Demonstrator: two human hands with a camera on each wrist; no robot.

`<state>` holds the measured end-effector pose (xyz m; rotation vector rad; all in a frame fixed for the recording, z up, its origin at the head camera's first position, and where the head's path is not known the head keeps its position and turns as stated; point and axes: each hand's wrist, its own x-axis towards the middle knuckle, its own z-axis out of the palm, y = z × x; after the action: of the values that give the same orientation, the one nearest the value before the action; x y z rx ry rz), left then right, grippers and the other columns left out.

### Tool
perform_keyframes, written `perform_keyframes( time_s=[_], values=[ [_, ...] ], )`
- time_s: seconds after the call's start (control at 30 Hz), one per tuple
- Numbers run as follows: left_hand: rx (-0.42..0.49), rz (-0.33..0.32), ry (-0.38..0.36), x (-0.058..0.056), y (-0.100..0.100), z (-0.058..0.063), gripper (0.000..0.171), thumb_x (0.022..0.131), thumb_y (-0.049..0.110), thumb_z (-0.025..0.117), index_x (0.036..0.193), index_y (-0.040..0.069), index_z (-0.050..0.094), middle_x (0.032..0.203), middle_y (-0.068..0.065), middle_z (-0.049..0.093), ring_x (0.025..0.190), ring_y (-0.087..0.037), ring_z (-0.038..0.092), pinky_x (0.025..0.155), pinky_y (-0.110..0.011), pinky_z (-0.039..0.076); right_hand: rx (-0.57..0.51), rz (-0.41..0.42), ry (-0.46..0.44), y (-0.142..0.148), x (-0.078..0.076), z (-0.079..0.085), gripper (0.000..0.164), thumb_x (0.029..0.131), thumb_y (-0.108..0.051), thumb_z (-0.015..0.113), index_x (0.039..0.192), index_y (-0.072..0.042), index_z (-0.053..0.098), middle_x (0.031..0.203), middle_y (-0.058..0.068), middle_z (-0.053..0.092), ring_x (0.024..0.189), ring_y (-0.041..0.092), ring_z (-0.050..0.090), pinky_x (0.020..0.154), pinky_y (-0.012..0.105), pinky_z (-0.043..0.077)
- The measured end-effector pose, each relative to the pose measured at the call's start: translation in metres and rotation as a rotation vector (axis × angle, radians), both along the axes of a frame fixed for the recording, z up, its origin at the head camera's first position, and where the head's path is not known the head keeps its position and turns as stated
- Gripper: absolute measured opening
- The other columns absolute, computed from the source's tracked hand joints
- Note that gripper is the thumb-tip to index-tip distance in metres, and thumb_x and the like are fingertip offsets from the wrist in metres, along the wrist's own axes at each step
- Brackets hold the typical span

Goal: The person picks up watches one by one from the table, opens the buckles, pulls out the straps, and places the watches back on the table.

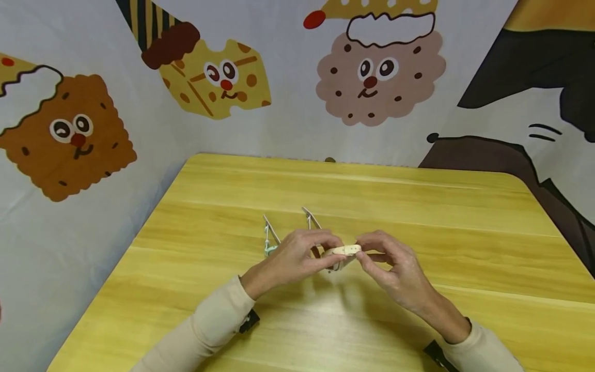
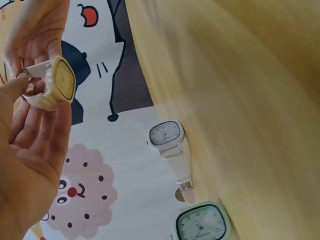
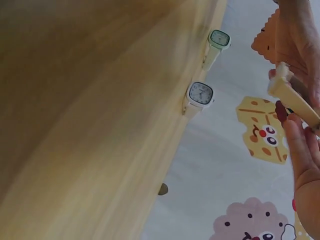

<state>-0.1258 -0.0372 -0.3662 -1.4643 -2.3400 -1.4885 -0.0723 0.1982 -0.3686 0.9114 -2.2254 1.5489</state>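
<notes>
Both hands hold a pale yellow wristwatch (image 1: pixel 346 250) above the table. My left hand (image 1: pixel 297 256) grips it from the left, and in the left wrist view its squarish case (image 2: pixel 64 81) faces outward with the strap looped behind. From the other side my right hand (image 1: pixel 395 266) pinches the strap's end between thumb and fingers. The right wrist view shows the pale strap (image 3: pixel 295 102) side-on between the hands. Fingers partly hide the buckle area. Behind the hands stand a white watch (image 2: pixel 172 160) and a mint green watch (image 2: pixel 202 224).
The wood-grain table (image 1: pixel 209 196) extends round the hands. A cloth (image 1: pixel 288 134) printed with cartoon biscuits and cheese hangs past its far and left edges. Dark straps (image 1: pixel 249 321) show by the wrists, under pale sleeves.
</notes>
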Motion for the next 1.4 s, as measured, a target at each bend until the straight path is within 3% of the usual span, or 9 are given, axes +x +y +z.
perform_keyframes(
  time_s=[0.13,0.3,0.57,0.93,1.4],
  values=[
    [-0.023,0.031,0.043,0.001,-0.001,-0.002,0.010,0.096,0.013,0.074,0.104,0.007,0.073,0.093,0.004,0.070,0.077,0.001,0.059,0.064,-0.015,0.053,0.056,0.031,0.007,0.001,-0.004,0.003,0.045,0.083,0.020,0.071,0.124,0.000,0.066,0.112,0.010,0.065,0.101,0.019,0.065,0.078,0.031,0.060],
    [-0.023,0.051,0.067,0.001,0.000,-0.004,0.010,0.096,0.013,0.074,0.104,0.008,0.074,0.091,0.005,0.069,0.074,0.000,0.057,0.059,-0.014,0.051,0.121,0.039,-0.028,0.001,-0.006,0.005,0.035,0.089,0.011,0.072,0.117,-0.009,0.071,0.111,0.001,0.066,0.093,0.018,0.067,0.073,0.029,0.060],
    [-0.007,0.046,0.062,0.000,-0.002,-0.006,0.009,0.095,0.013,0.075,0.104,0.009,0.074,0.090,0.006,0.069,0.070,-0.002,0.056,0.056,-0.014,0.049,0.100,0.012,-0.079,-0.003,0.000,0.004,0.033,0.093,0.013,0.065,0.115,-0.012,0.068,0.109,-0.001,0.065,0.098,0.018,0.068,0.079,0.034,0.061],
    [-0.008,0.055,0.028,-0.001,-0.001,-0.006,0.010,0.095,0.013,0.075,0.104,0.009,0.074,0.089,0.007,0.069,0.071,0.001,0.056,0.055,-0.016,0.050,0.071,-0.033,-0.072,-0.002,0.004,0.003,0.031,0.095,0.015,0.060,0.118,-0.006,0.062,0.108,0.005,0.068,0.097,0.019,0.070,0.073,0.031,0.061],
    [0.019,0.077,0.035,-0.001,0.000,-0.008,0.009,0.095,0.013,0.075,0.103,0.009,0.074,0.090,0.007,0.069,0.073,0.001,0.057,0.057,-0.016,0.050,-0.085,0.079,-0.097,-0.002,0.003,-0.002,0.032,0.098,0.022,0.044,0.124,0.006,0.054,0.111,0.023,0.063,0.102,0.020,0.069,0.083,0.035,0.059]
  ],
)
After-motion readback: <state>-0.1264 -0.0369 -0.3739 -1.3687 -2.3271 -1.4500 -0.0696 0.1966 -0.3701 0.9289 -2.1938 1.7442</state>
